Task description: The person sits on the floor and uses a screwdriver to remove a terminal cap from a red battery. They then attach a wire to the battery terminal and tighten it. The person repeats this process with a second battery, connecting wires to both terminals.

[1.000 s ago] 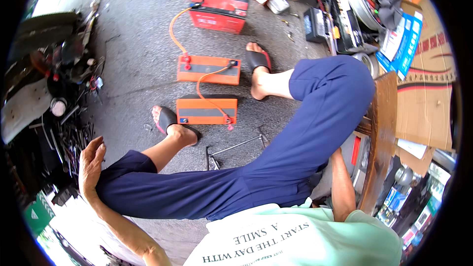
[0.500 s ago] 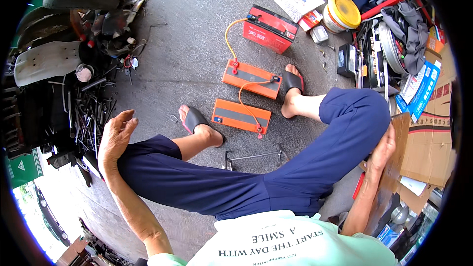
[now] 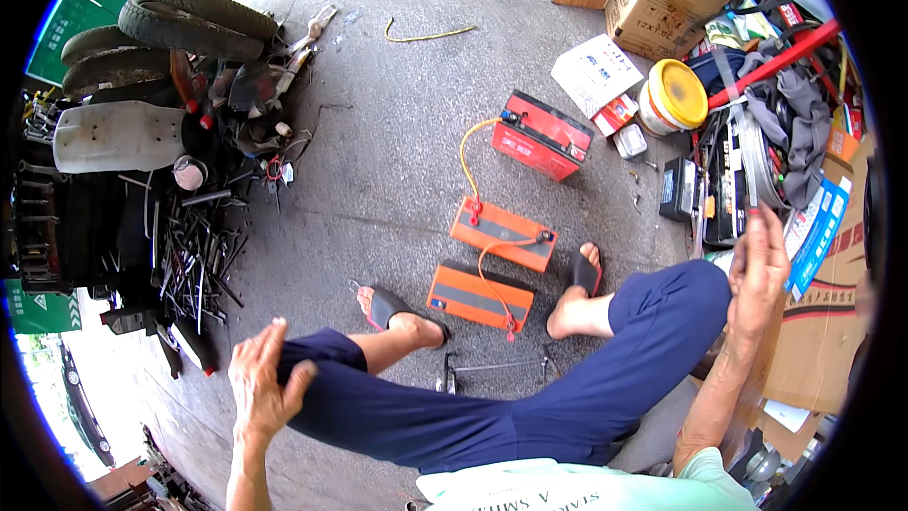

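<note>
Got left hand loosely open, empty, by knee; right hand half curled, can't tell if empty. Got orange batteries on floor near feet; could kick wire loose.

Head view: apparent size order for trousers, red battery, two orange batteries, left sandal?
1. Blue trousers
2. Red battery, upper orange battery, lower orange battery: too alike to rank
3. Left sandal

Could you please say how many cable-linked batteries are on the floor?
3: a red battery farthest away, an orange battery in the middle, and a second orange battery nearest.
</note>
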{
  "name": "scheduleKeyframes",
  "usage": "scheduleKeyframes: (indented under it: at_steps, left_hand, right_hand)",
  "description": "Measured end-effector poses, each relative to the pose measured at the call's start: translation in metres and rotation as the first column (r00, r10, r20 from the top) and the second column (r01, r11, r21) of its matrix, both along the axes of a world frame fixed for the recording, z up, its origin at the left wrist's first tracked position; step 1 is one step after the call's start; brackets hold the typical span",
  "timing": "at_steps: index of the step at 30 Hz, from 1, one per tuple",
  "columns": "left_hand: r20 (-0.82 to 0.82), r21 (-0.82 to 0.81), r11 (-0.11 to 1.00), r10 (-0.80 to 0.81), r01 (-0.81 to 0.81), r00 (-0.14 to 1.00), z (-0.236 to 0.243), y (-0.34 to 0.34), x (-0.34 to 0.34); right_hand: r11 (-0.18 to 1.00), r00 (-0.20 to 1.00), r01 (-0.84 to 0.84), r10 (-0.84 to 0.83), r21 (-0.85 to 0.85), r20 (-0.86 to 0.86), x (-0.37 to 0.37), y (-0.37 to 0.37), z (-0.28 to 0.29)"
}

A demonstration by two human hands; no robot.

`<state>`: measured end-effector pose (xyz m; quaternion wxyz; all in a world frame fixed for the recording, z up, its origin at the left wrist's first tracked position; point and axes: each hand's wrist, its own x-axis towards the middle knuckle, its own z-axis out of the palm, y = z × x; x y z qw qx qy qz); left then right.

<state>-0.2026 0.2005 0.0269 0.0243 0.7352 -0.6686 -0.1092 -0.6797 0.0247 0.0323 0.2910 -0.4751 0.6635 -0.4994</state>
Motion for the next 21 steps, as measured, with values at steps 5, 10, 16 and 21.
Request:
scheduleKeyframes:
  at_steps: [5, 10, 16, 21]
  left_hand:
    - [-0.09, 0.175, 0.942, -0.275, 0.286, 0.957, 0.004, -0.03, 0.006]
    - [-0.2, 0.277, 0.939, -0.15, 0.203, 0.968, 0.012, -0.058, 0.01]
    - [-0.302, 0.465, 0.861, -0.064, 0.206, 0.951, 0.008, -0.102, 0.026]
    - [-0.357, 0.503, 0.809, -0.126, 0.304, 0.925, 0.002, -0.108, 0.033]
  right_hand:
    - [0.877, 0.576, -0.4, 0.466, 0.265, -0.672, 0.065, -0.036, -0.037]
    - [0.564, 0.291, -0.404, 0.826, 0.72, -0.484, 0.093, -0.06, -0.049]
    - [0.535, 0.381, -0.412, 0.837, 0.738, -0.393, 0.114, -0.093, -0.064]
    - [0.375, 0.382, -0.457, 0.902, 0.807, -0.202, 0.118, -0.092, -0.063]
